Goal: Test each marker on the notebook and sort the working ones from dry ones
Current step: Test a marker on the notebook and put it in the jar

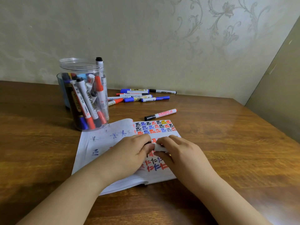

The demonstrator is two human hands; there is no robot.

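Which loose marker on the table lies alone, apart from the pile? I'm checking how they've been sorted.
The black-capped marker with red lettering, lying by itself just beyond the notebook. The other loose ones sit together in a pile farther back, right of the jar.

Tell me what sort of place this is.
Probably a room in a home: a wooden table stands against patterned floral wallpaper, with a clear jar of markers and an open notebook under both hands.
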